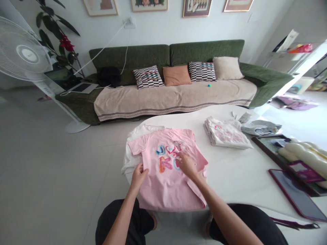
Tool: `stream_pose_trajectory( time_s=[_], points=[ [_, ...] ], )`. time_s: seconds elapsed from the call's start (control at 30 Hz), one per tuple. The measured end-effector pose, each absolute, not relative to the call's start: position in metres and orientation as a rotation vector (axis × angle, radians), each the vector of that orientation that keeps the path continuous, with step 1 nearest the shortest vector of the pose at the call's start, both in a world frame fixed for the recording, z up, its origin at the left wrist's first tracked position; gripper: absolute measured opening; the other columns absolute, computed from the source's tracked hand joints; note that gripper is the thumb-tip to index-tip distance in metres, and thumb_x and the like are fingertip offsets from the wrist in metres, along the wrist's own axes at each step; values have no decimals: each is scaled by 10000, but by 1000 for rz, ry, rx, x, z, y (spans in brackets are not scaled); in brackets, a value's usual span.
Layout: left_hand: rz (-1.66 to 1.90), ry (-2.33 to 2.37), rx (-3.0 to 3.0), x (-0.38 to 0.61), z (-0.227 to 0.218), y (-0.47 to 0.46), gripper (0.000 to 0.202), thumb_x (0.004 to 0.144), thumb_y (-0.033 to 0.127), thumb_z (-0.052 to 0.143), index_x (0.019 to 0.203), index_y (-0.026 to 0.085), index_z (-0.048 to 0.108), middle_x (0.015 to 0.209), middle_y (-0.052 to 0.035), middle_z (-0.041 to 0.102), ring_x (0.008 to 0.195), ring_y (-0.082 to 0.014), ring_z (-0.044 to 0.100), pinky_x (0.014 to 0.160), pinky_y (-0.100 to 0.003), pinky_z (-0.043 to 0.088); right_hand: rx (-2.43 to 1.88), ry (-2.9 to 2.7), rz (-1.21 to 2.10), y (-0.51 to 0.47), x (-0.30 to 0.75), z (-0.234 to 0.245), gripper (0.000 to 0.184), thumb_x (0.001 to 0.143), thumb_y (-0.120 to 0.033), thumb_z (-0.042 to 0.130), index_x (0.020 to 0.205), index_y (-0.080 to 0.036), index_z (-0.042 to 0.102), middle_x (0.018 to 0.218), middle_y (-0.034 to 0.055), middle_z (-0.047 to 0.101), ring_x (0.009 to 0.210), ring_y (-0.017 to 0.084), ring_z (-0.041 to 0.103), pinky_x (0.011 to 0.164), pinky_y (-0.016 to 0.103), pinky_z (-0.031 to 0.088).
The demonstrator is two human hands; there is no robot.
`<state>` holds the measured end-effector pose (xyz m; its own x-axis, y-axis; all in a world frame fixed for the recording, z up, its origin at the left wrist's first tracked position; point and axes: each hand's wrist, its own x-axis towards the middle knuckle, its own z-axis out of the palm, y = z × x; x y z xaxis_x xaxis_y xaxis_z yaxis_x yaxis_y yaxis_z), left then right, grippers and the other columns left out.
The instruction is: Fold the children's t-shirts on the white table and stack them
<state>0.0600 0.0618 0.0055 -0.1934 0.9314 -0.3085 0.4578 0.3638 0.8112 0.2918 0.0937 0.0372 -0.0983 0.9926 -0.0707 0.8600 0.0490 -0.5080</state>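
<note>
White wall [176,29] at the far side, bearing four framed pictures [196,7] above one green sofa [204,49] with four cushions [176,75]: two patterned, one tan, one cream. One standing fan [28,54] at far left. Near, one white table [224,168] carrying one pink shirt [163,192], spread print side up over a white garment [130,154] visible past its left edge. Right of these, one folded stack of white cloth [227,134]; at near right, one dark-screened tablet [298,192]. Both hands at the shirt: left hand [139,175] half-curled at its left edge, just below the sleeve [136,145]; right hand [186,165], fingers bent, over the colourful print [166,165]. Too small in view to tell, for both, gripping or merely touching.
</note>
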Motion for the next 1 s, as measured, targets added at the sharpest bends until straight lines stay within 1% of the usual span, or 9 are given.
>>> stream_pose_trajectory(
  time_s=[0.1, 0.17, 0.33, 0.4, 0.47, 0.63, 0.73, 0.9, 1.0],
  points=[
    [938, 1486, 1081, 78, 21, 52, 566, 734, 203, 510, 1270, 189, 327, 1022, -69, 625, 888, -155, 602, 752, -239, 462, -1628, -2201, 774, 96, 213, 49, 351, 784, -415, 478, 1002, -142, 510, 961, 117, 578, 882, 214, 560, 737, 298, 409],
    [947, 1380, 1031, 80, 32, 42, 603, 731, 219, 516, 1298, 232, 313, 1006, -55, 629, 857, -139, 608, 738, -235, 466, -1670, -2269, 740, 103, 186, 55, 462, 732, -445, 543, 1064, -132, 471, 1014, 148, 562, 910, 252, 557, 726, 330, 418],
    [494, 1170, 1270, 44, 46, 60, 391, 684, 324, 606, 1065, 234, 590, 933, -47, 657, 871, -187, 598, 754, -279, 450, -1684, -2487, 745, 115, 200, 52, 243, 747, -99, 464, 974, -140, 538, 893, 134, 616, 851, 240, 599, 669, 297, 425],
    [565, 1416, 1420, 31, 41, 96, 315, 721, 350, 559, 981, 184, 623, 1025, -72, 629, 987, -205, 553, 830, -277, 411, -1690, -2492, 721, 105, 211, 47, 279, 753, -49, 397, 962, -144, 556, 903, 135, 616, 822, 226, 610, 649, 284, 422],
    [648, 1763, 1492, 27, 30, 137, 374, 740, 355, 530, 1038, 134, 575, 1098, -115, 586, 1041, -220, 519, 822, -272, 401, -1650, -2497, 706, 89, 215, 43, 311, 764, -55, 374, 1002, -149, 551, 950, 136, 607, 789, 206, 617, 623, 266, 419],
    [376, 1951, 1557, 46, 3, 209, 314, 732, 414, 530, 805, 118, 603, 810, -91, 642, 815, -208, 589, 651, -240, 402, -1227, -2502, 1031, 81, 239, 37, 219, 803, -219, 440, 940, -198, 610, 885, 37, 656, 746, 132, 611, 629, 197, 414],
    [370, 1930, 1530, 54, -1, 232, 311, 760, 415, 478, 657, 141, 582, 655, -53, 624, 690, -180, 588, 563, -221, 377, -1564, -2380, 917, 128, 287, 38, 206, 795, -222, 449, 778, -193, 652, 771, 12, 668, 695, 114, 604, 646, 184, 407],
    [441, 1972, 1514, 57, 1, 265, 109, 688, 266, 562, 670, 160, 578, 704, -39, 634, 832, -185, 572, 619, -206, 366, -1952, -2106, 527, 244, 362, 33, 353, 822, -107, 311, 1034, -97, 593, 1086, 161, 586, 1034, 205, 522, 851, 291, 366],
    [412, 1919, 1470, 57, 4, 274, 94, 641, 229, 594, 588, 154, 573, 587, -25, 600, 738, -194, 582, 573, -216, 365, -1966, -2076, 478, 286, 372, 18, 405, 783, -84, 367, 1160, -85, 515, 1241, 169, 481, 1164, 214, 414, 902, 297, 337]
  ],
)
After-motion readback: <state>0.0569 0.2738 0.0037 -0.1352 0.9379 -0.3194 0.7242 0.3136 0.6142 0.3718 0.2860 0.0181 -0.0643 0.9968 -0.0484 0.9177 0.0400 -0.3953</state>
